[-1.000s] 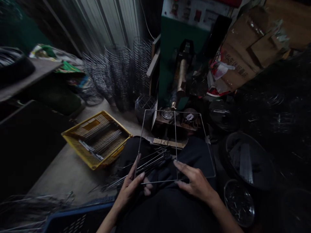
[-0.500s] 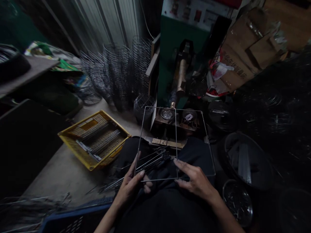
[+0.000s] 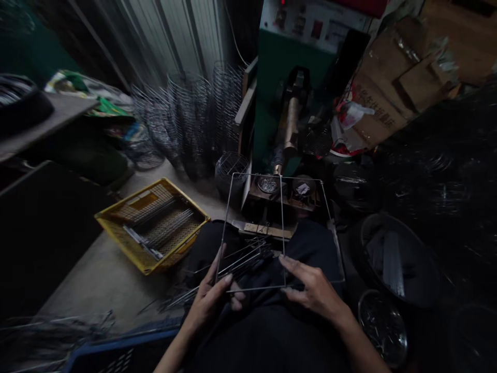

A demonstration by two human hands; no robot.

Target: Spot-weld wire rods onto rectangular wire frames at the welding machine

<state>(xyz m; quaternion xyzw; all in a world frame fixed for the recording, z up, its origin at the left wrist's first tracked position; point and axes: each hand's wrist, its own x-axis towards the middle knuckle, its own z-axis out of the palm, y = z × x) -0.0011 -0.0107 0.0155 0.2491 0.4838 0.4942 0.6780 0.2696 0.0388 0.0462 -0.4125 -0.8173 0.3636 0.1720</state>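
Note:
A rectangular wire frame (image 3: pixel 256 288) with a wire across its middle is held out in front of me. My left hand (image 3: pixel 213 292) is closed around its near left corner. With thumb and fingers, my right hand (image 3: pixel 312 287) pinches the near end of the middle wire (image 3: pixel 282 223). The frame's far side sits at the tip of the welding machine's electrode (image 3: pixel 278 169); whether they touch I cannot tell. Several bent wire pieces (image 3: pixel 244 259) lie across my lap beneath the frame.
A yellow crate (image 3: pixel 151 269) with metal rods stands on the floor at left. A blue crate (image 3: pixel 77 355) is at lower left. Stacked wire baskets (image 3: pixel 190 114) line the back. At right are a black tub (image 3: pixel 365 259) and a metal bowl (image 3: pixel 382 326) of small parts.
The whole view has shifted slightly down and right. Both hands keep their hold, and the wire frame stays at the electrode. A red light now shows on the machine's panel.

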